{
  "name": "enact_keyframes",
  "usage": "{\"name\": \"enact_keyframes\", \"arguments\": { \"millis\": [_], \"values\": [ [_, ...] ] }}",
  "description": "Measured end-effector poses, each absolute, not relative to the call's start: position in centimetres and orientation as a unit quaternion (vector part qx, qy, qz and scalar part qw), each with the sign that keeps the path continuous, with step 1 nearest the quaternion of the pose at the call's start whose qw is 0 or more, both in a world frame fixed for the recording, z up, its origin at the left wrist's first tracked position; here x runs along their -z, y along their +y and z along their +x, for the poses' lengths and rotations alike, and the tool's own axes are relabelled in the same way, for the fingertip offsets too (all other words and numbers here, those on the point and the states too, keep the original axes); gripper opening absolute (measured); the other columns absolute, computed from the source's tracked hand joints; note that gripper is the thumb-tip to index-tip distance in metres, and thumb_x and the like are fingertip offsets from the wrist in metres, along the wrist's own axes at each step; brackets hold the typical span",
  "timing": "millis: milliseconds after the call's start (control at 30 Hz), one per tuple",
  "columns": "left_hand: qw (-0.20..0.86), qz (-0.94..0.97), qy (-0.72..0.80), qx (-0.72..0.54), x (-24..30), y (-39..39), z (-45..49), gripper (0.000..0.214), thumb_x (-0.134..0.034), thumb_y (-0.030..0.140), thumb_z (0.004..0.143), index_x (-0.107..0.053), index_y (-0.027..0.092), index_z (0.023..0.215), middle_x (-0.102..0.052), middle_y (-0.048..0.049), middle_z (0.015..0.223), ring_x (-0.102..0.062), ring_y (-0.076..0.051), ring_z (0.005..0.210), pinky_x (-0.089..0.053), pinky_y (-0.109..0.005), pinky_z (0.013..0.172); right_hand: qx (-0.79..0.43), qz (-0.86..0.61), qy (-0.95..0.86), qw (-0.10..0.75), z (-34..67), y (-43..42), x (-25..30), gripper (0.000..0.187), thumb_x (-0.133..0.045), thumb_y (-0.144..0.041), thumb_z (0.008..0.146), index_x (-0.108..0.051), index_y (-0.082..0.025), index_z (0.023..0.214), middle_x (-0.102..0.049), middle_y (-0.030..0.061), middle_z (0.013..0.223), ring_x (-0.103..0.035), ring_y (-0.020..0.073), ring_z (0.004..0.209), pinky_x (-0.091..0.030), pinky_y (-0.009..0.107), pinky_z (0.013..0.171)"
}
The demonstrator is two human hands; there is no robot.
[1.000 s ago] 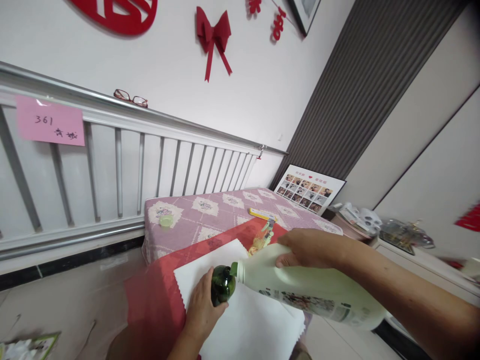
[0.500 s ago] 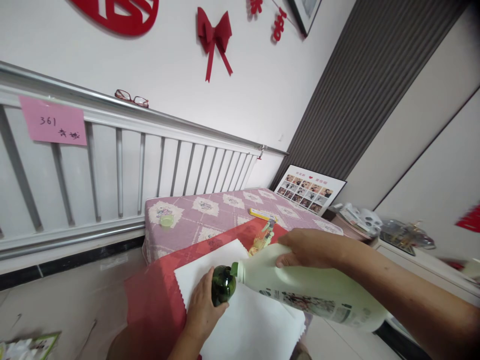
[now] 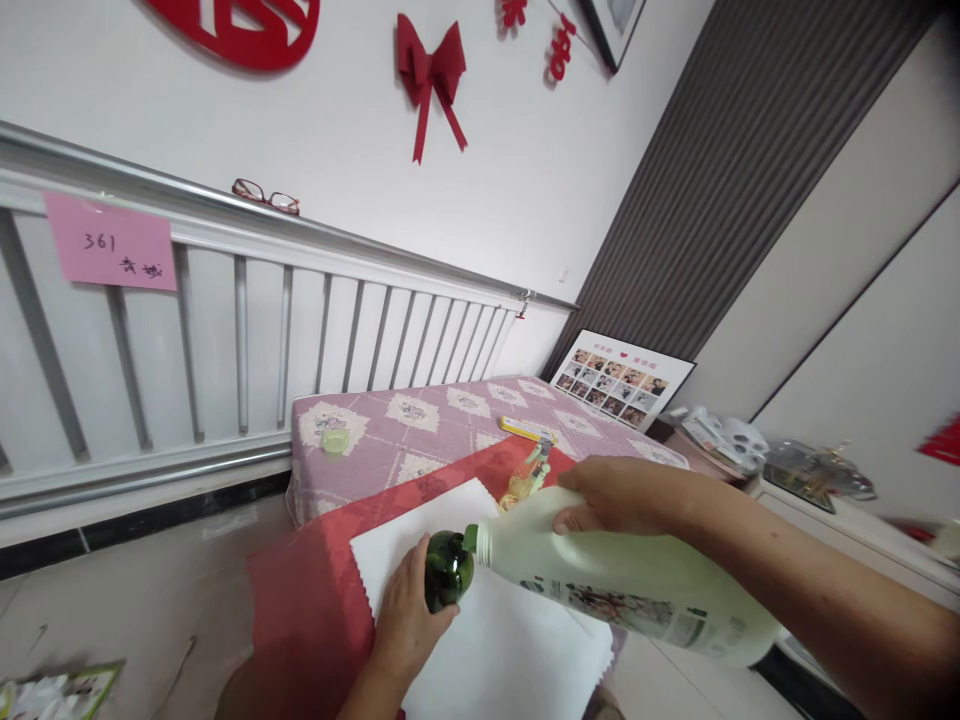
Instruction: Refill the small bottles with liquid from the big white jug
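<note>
My left hand point(image 3: 411, 605) is wrapped round a dark green, shiny bottle point(image 3: 450, 575), seen from its top end. In my right hand point(image 3: 604, 498) is a large pale green jug point(image 3: 622, 580) with a printed label, tipped nearly onto its side. The jug's green spout point(image 3: 471, 538) meets the mouth of the small bottle; whether liquid is flowing I cannot make out. Beneath both lies a white cloth point(image 3: 495, 650) with a scalloped edge, on a red cloth point(image 3: 315, 580). Just behind the jug's neck is a clear pump head point(image 3: 529, 470) with an amber part.
The table point(image 3: 427, 415) has a purple patterned cover. On it are a pale green cap point(image 3: 335, 441) and a yellow box cutter point(image 3: 526, 429). A white radiator point(image 3: 225, 340) with glasses point(image 3: 266, 196) on top runs along the wall. A photo board point(image 3: 622, 375) leans at the far end.
</note>
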State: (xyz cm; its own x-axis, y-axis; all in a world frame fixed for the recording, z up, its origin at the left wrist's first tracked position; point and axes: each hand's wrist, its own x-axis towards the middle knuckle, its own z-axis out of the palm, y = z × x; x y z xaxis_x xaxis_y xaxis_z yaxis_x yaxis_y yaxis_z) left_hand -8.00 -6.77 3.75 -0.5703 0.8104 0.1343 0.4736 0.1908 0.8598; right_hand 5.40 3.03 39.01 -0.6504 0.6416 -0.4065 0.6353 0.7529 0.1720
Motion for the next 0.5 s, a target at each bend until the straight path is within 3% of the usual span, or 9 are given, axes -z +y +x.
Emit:
{"name": "enact_keyframes", "arguments": {
  "millis": [500],
  "values": [
    [0.177, 0.432, 0.747, -0.473, -3.51, -6.70, -7.98, 0.094, -0.063, 0.031, 0.067, -0.022, 0.020, 0.151, -0.044, -0.0085, 0.155, -0.041, -0.026, 0.142, -0.032, -0.040, 0.120, -0.011, 0.349, 0.908, 0.231, 5.51, 3.60, -38.81, 0.046, -0.056, -0.063, 0.079, -0.070, -0.024, 0.098, -0.073, 0.0108, 0.103, -0.069, 0.0350, 0.094, -0.049, 0.044, 0.076]
  ]
}}
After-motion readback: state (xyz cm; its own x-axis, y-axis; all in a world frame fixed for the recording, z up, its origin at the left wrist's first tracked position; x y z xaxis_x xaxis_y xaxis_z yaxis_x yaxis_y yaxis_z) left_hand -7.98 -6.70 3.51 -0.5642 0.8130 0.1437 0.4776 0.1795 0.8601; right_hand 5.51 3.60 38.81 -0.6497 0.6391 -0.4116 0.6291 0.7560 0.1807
